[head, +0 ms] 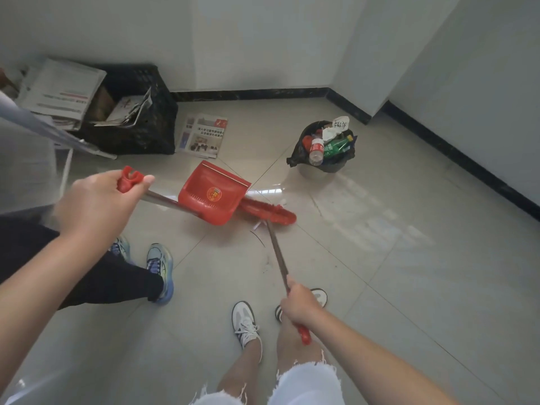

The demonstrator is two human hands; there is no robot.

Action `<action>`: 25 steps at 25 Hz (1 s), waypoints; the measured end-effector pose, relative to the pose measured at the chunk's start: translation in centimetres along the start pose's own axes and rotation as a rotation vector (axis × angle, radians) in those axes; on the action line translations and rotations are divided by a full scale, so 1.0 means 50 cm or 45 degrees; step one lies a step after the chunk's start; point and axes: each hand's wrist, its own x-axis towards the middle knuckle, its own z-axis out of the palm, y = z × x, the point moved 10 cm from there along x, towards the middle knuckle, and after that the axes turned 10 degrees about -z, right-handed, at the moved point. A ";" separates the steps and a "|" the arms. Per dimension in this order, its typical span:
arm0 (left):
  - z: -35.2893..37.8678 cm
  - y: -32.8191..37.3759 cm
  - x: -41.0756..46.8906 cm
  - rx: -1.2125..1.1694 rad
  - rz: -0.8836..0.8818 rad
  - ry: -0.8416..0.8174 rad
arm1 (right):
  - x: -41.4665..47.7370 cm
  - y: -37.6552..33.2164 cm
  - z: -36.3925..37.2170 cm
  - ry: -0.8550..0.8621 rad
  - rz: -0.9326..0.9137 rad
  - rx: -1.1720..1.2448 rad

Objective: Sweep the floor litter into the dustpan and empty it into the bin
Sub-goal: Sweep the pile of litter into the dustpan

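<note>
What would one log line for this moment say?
step: sweep litter | left hand: grips dustpan handle | right hand: grips broom handle | broom head: beside dustpan | bin: full, apart

A bare indoor corner, likely an office back room or hallway: glossy pale floor tiles [380,258], white walls [263,39] with black skirting [248,93], a black crate [140,135] piled with newspapers [61,89], and a lined bin [318,172] near the wall

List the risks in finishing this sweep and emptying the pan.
The bin is already heaped with bottles, so dumped litter may spill over. The white scrap lies by the broom, outside the dustpan, and might be left behind. Another person's shoes stand close to the sweep.
</note>
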 end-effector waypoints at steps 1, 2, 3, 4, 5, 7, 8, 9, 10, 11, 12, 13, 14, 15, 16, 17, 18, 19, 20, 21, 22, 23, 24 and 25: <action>-0.001 -0.002 0.005 0.002 0.009 0.006 | -0.008 0.030 -0.002 -0.046 -0.027 -0.190; 0.000 -0.003 0.010 0.001 0.016 0.004 | -0.019 0.064 -0.017 -0.084 -0.047 -0.386; 0.001 -0.004 0.014 -0.005 0.021 -0.005 | -0.028 0.105 -0.038 -0.125 -0.053 -0.570; 0.002 -0.003 0.016 -0.006 0.023 -0.016 | -0.043 0.144 -0.063 -0.160 -0.056 -0.738; 0.003 -0.001 0.018 0.005 0.025 -0.024 | -0.061 0.187 -0.091 -0.176 -0.046 -0.868; 0.010 0.010 0.017 0.027 0.041 -0.056 | -0.112 0.257 -0.144 -0.169 -0.003 -1.002; 0.019 0.015 0.015 0.023 0.058 -0.081 | -0.142 0.290 -0.166 -0.147 0.016 -1.021; 0.028 0.024 0.010 0.015 0.086 -0.106 | -0.171 0.327 -0.181 -0.125 0.035 -1.004; 0.038 0.033 0.005 0.005 0.121 -0.125 | -0.201 0.364 -0.195 -0.107 0.073 -0.976; 0.048 0.044 -0.002 0.000 0.163 -0.138 | -0.227 0.393 -0.206 -0.084 0.098 -0.914; 0.059 0.053 -0.008 0.010 0.199 -0.155 | -0.255 0.417 -0.219 -0.015 0.133 -0.873; 0.071 0.062 -0.016 0.031 0.229 -0.178 | -0.281 0.437 -0.236 0.088 0.182 -0.794; 0.085 0.075 -0.024 0.055 0.267 -0.207 | -0.311 0.455 -0.253 0.185 0.246 -0.692; 0.096 0.088 -0.034 0.077 0.305 -0.229 | -0.335 0.476 -0.260 0.246 0.296 -0.622; 0.105 0.102 -0.043 0.088 0.340 -0.243 | -0.357 0.486 -0.263 0.277 0.322 -0.548; 0.112 0.120 -0.052 0.087 0.371 -0.254 | -0.378 0.502 -0.254 0.265 0.319 -0.507; 0.121 0.136 -0.061 0.083 0.391 -0.275 | -0.402 0.518 -0.238 0.247 0.337 -0.441; 0.132 0.157 -0.070 0.087 0.409 -0.305 | -0.431 0.534 -0.224 0.277 0.368 -0.343; 0.142 0.175 -0.078 0.092 0.428 -0.337 | -0.459 0.535 -0.208 0.296 0.401 -0.187; 0.149 0.196 -0.086 0.102 0.451 -0.359 | -0.480 0.537 -0.190 0.326 0.423 0.091; 0.155 0.217 -0.095 0.116 0.476 -0.372 | -0.496 0.535 -0.171 0.322 0.434 0.424; 0.162 0.239 -0.105 0.129 0.504 -0.380 | -0.504 0.533 -0.160 0.313 0.439 0.746; 0.170 0.262 -0.116 0.139 0.534 -0.390 | -0.510 0.532 -0.163 0.300 0.479 1.019; 0.176 0.285 -0.127 0.145 0.564 -0.401 | -0.517 0.538 -0.172 0.273 0.532 1.230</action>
